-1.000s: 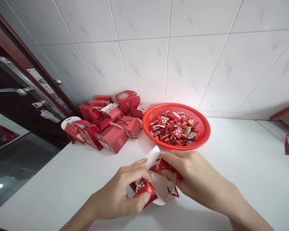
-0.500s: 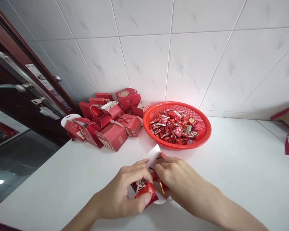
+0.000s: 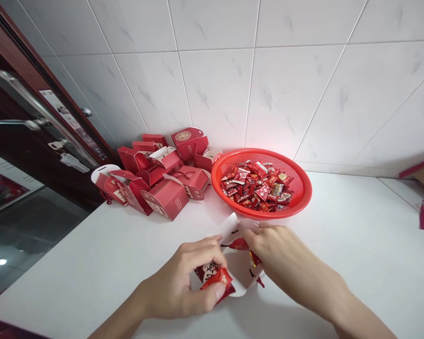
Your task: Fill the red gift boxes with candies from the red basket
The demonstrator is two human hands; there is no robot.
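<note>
My right hand (image 3: 286, 249) has drawn back to the right since the last frame, baring more of the white inside of the open gift box (image 3: 240, 268). The box lies on the table (image 3: 92, 263) before the red colander (image 3: 304, 193), long axis running away from me, far flap towards it. My right fingers close on a red packet (image 3: 239, 244); my left hand (image 3: 187, 278) clamps wrapped sweets (image 3: 217, 282), their pale lettering partly hidden.

Seemingly a home: keyed door (image 3: 24, 122), marbled wall tiles (image 3: 212, 94).
</note>
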